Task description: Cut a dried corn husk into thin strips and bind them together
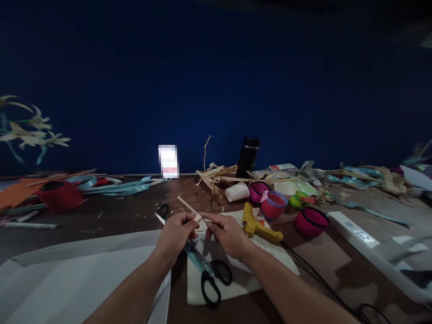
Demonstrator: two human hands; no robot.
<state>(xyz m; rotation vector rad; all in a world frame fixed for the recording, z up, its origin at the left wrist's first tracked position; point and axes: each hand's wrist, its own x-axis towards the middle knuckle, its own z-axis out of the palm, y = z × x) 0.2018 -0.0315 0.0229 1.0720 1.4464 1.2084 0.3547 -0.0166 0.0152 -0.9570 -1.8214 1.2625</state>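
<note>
My right hand (229,235) is closed on a thin wooden stick (187,204) that slants up and away to the left. My left hand (176,231) pinches a small pale strip (198,218) against the stick; its exact kind is hard to make out. Beneath both hands lies a sheet of printed paper (232,288). Black-handled scissors (209,269) rest on it, their blades partly under my left hand. Another pair of scissors (164,210) lies just beyond my left hand. A yellow glue gun (259,228) sits right of my right hand.
Ribbon rolls (311,221), a white cup (237,192), dry husk strips (216,175) and a black bottle (248,157) stand behind. A white power strip (371,252) and black cable (313,267) are at right. At left are a white tray-like surface (84,274) and a red roll (60,196).
</note>
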